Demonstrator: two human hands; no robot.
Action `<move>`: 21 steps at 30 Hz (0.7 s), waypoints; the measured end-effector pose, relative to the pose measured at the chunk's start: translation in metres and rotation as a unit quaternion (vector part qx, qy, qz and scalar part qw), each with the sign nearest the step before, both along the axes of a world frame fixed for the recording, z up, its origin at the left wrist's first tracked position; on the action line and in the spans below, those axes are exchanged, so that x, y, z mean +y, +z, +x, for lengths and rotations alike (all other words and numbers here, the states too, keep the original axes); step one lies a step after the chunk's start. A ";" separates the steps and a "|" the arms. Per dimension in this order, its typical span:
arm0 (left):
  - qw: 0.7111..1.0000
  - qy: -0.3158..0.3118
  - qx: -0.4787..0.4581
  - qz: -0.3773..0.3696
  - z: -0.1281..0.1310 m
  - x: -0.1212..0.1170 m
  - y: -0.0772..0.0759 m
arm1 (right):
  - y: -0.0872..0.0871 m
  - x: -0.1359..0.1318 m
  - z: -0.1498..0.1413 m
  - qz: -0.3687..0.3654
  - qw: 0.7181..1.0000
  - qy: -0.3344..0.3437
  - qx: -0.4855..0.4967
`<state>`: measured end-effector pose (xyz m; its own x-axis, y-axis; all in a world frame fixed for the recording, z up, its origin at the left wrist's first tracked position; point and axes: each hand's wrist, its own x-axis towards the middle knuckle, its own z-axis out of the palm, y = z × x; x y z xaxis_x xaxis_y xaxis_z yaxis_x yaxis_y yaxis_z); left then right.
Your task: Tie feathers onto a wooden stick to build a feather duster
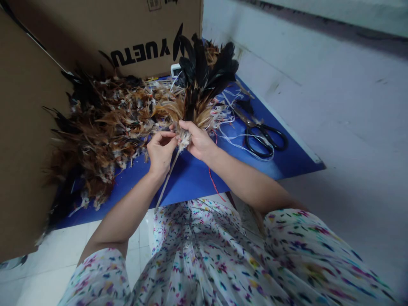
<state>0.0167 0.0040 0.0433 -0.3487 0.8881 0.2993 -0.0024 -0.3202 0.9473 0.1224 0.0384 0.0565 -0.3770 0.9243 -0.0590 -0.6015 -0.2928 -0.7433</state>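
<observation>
Right grip (199, 142) wraps snugly round the feather bundle (199, 80), left grip (161, 153) pinching its base

A pale, lilac-tinted wall (344, 106) fills the view from one to four o'clock, scuffed with dark marks, with a ledge (350, 17) casting a shadow along its top near one o'clock. A brown cardboard panel (95, 25), printed with upside-down black lettering, stands between eleven and twelve; a plain cardboard panel (19, 148) rises at nine. The blue table (197, 182) points a corner toward three. White floor tiles (54, 259) show around seven, under dim, cool light.
</observation>
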 end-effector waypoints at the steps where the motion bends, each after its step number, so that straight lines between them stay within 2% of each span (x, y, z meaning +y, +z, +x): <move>1: 1.000 -0.005 -0.002 -0.001 0.000 -0.001 0.000 | -0.001 0.000 0.000 0.003 1.000 -0.006 0.005; 11: 0.999 -0.036 -0.012 -0.037 0.000 -0.007 0.002 | -0.001 -0.001 -0.001 -0.015 0.999 -0.030 0.005; 17: 0.996 -0.039 -0.046 -0.069 -0.002 -0.007 0.001 | -0.002 -0.002 -0.002 -0.005 0.999 -0.033 0.001; 21: 0.995 -0.058 -0.026 -0.072 -0.002 -0.008 0.002 | -0.004 -0.002 -0.003 0.010 0.999 -0.035 -0.024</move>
<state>0.0144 -0.0036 0.0454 -0.2524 0.9559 0.1504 -0.0828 -0.1762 0.9809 0.1190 0.0360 0.0524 -0.3094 0.9492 -0.0572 -0.5837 -0.2371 -0.7766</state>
